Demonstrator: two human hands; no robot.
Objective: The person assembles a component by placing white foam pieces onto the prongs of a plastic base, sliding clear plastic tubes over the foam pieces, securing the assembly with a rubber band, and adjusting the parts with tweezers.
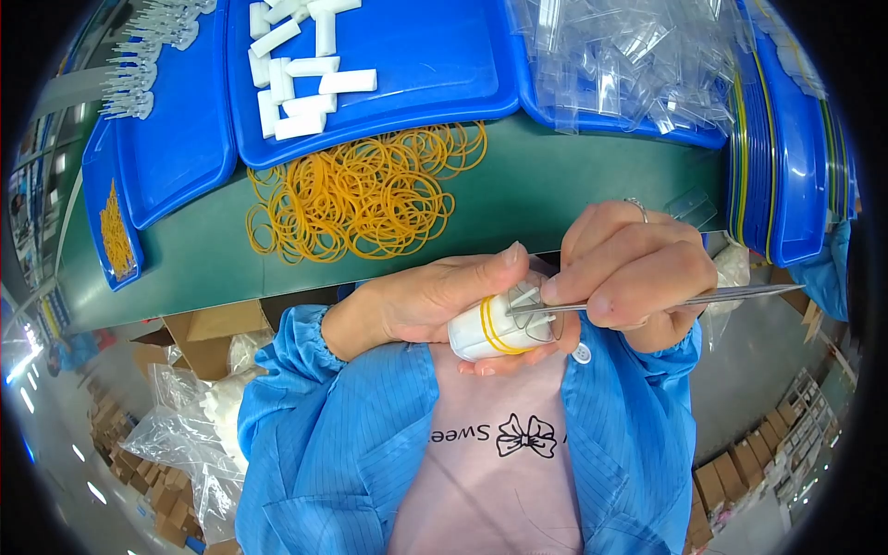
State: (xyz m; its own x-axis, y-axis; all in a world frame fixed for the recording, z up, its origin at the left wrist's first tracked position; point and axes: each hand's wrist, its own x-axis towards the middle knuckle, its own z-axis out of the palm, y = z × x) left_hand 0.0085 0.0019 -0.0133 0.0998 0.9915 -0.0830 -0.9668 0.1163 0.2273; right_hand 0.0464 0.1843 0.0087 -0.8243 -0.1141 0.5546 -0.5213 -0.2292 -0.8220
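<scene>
In front of my chest, my left hand (pixel 416 298) is closed round a bundle of white pieces (pixel 469 335), with its thumb over the top. A yellow rubber band (pixel 490 326) circles the bundle. Clear plastic edges and small white sticks show at its right end. My right hand (pixel 638 268) pinches slim metal tweezers (pixel 731 295), their tips reaching into that end and their tail pointing right. Beyond my hands, a heap of yellow rubber bands (pixel 365 199) lies on the green table (pixel 527 176).
A blue tray (pixel 435 65) at the back holds several white blocks (pixel 348 81). Clear plastic pieces (pixel 629 65) fill another tray at back right, beside stacked blue trays (pixel 754 148). White spiky parts (pixel 139 69) and small yellow parts (pixel 115 236) sit at left. Below are a carton (pixel 217 333) and plastic bags (pixel 190 407).
</scene>
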